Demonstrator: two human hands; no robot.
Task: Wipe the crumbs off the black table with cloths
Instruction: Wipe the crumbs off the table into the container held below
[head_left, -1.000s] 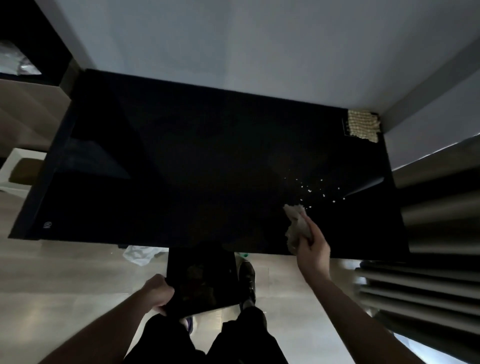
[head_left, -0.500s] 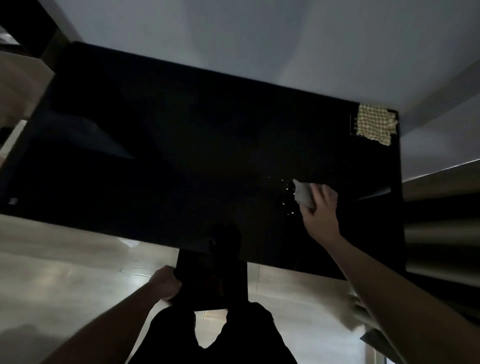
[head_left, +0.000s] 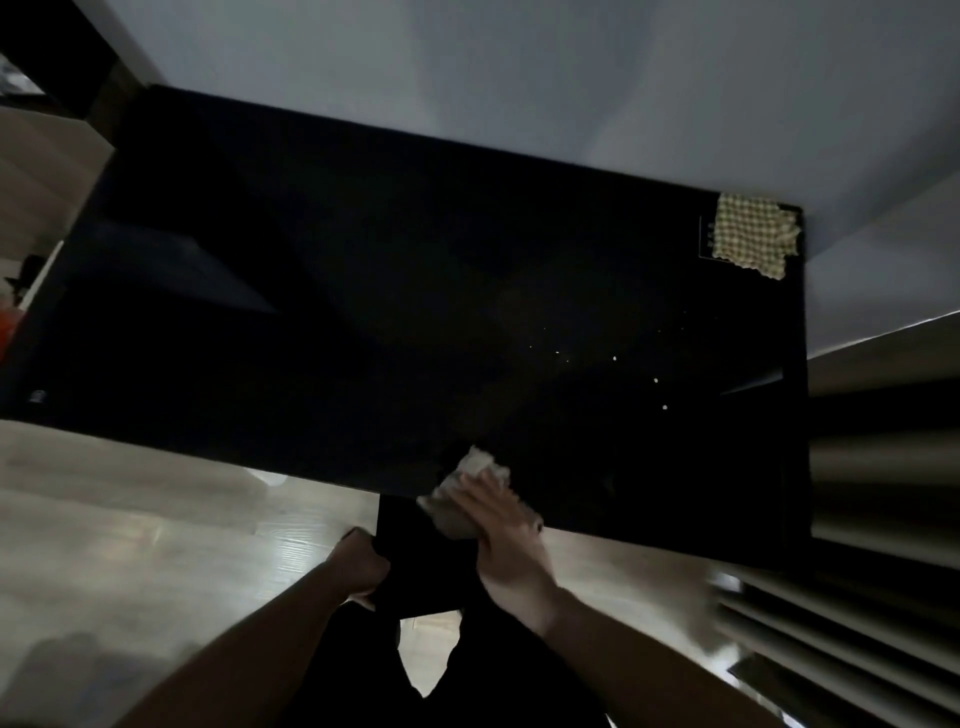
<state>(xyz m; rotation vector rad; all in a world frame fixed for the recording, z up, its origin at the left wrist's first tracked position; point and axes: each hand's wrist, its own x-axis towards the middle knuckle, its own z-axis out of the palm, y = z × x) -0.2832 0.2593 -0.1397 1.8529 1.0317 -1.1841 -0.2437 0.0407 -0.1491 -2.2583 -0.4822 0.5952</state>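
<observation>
Head view: we find the right hand (head_left: 501, 525) pressing a crumpled cloth (head_left: 465, 493) at the tabletop (head_left: 363, 291) near edge, fingers flat; left hand (head_left: 361, 566) grips a dark tray (head_left: 415, 561) below. Stray crumbs (head_left: 655, 381) remain; we advise another long sweep toward the tray.
</observation>
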